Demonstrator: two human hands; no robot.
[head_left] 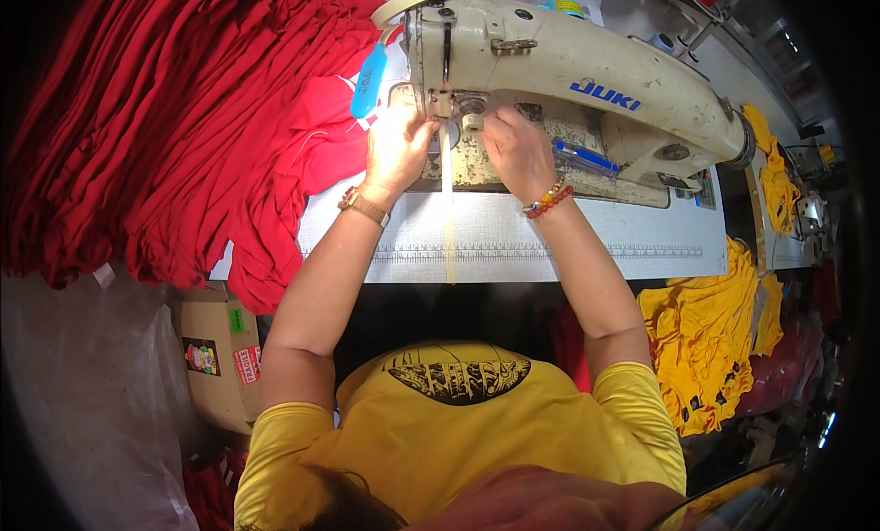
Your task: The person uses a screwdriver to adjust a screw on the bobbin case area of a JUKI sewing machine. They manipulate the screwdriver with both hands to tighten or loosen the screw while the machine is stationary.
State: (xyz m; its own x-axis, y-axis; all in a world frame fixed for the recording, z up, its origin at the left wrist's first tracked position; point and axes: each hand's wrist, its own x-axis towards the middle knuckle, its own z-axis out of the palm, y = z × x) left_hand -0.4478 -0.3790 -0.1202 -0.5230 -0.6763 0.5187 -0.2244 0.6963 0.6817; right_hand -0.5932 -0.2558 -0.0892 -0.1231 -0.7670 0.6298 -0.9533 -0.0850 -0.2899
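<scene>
Both my hands are raised to the needle end of a cream sewing machine (587, 77). My left hand (396, 151), washed out by the lamp light, is closed just left of the needle, its thumb and fingertips close to the presser foot. What it pinches, if anything, cannot be made out. On the other side, my right hand (520, 146) is closed with its fingers drawn together beside the needle area; anything in them is too small to see. Between the hands a narrow pale tape (448, 169) runs from under the needle down over the table edge.
Red cloth pieces (174, 119) are heaped at the left. A blue tag-like piece (368, 82) hangs by the machine head. A blue pen-like tool (587, 155) lies on the machine bed. Yellow garments (701, 339) hang at the right, and a cardboard box (215, 357) stands below left.
</scene>
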